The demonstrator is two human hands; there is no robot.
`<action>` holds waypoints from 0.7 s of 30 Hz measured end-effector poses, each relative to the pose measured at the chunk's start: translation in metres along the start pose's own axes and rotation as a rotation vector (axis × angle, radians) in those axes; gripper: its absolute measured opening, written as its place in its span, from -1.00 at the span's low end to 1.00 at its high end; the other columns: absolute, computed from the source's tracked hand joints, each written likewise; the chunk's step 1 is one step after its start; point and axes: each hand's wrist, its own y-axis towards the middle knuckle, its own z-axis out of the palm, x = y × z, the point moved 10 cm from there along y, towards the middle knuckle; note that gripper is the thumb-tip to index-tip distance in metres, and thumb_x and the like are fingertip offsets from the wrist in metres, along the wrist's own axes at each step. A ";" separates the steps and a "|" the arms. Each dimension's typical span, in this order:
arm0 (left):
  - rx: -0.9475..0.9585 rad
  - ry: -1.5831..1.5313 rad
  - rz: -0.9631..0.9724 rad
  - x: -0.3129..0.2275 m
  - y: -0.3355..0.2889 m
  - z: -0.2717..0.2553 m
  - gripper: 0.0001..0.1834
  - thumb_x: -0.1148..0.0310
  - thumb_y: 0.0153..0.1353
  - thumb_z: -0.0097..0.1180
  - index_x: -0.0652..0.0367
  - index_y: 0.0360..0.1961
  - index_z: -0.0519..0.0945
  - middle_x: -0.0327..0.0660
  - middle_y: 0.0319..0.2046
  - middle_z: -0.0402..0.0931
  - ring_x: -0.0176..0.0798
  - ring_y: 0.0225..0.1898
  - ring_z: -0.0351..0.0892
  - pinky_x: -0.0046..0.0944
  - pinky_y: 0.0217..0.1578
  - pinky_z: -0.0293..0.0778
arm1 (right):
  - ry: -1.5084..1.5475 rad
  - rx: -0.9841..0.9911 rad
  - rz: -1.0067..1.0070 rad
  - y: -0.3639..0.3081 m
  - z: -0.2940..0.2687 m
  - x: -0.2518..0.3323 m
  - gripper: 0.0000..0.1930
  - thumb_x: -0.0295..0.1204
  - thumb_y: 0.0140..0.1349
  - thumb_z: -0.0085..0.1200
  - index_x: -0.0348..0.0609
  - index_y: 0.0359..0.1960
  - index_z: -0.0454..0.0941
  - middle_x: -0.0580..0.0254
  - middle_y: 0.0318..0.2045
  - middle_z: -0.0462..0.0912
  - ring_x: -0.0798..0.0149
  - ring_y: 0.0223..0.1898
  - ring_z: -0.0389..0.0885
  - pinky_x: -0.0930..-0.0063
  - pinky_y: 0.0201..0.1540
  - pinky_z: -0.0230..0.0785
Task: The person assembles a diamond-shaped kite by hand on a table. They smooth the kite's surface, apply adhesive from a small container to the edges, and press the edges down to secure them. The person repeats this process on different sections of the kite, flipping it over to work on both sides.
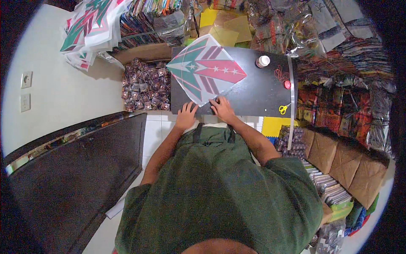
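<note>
A diamond-shaped kite (pixel 192 80) in white, green and red, with stars along its middle, lies flat on a dark table (pixel 253 97). Its near corner points toward me, between my two hands. My left hand (pixel 186 115) rests at the table's front edge, fingers apart, the fingertips by the left side of that corner. On the other side, my right hand (pixel 223 110) has its fingers bent and apart, the tips at the kite's lower right edge. Nothing shows held in either hand, though the spots under the fingertips are hidden.
At the table's right are a white bottle (pixel 262 62), red thread (pixel 279 75), a red cap (pixel 287 84) and yellow scissors (pixel 283 110). A box of small packets (pixel 146 89) adjoins the left. More kites (pixel 91 29) hang upper left; stacked packages (pixel 338 110) line the right.
</note>
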 end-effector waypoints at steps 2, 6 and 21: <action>0.017 -0.004 -0.011 0.001 0.000 0.003 -0.08 0.18 0.22 0.31 -0.16 0.59 0.18 -0.05 0.52 0.11 0.21 0.52 0.10 0.32 0.33 0.36 | 0.020 -0.046 0.016 -0.001 -0.003 -0.003 -0.57 -0.23 0.43 0.16 0.02 0.29 0.57 -0.02 -0.03 0.52 -0.06 0.05 0.50 0.04 0.15 0.40; -0.044 -0.037 -0.001 -0.001 0.001 0.000 -0.09 0.21 0.20 0.35 -0.13 0.56 0.22 -0.09 0.51 0.12 0.13 0.52 0.07 0.38 0.27 0.33 | 0.126 -0.147 0.138 -0.005 -0.005 -0.026 -0.58 -0.28 0.43 0.16 -0.10 0.26 0.56 -0.04 -0.07 0.51 -0.08 0.02 0.51 0.04 0.15 0.42; 0.009 0.010 0.019 -0.003 0.000 -0.001 -0.12 0.24 0.23 0.29 -0.10 0.57 0.22 -0.24 0.59 0.03 0.17 0.52 0.08 0.36 0.28 0.33 | -0.013 -0.140 0.075 -0.005 -0.007 -0.012 -0.59 -0.27 0.45 0.14 -0.06 0.28 0.54 -0.04 -0.05 0.49 -0.09 0.01 0.49 0.04 0.06 0.43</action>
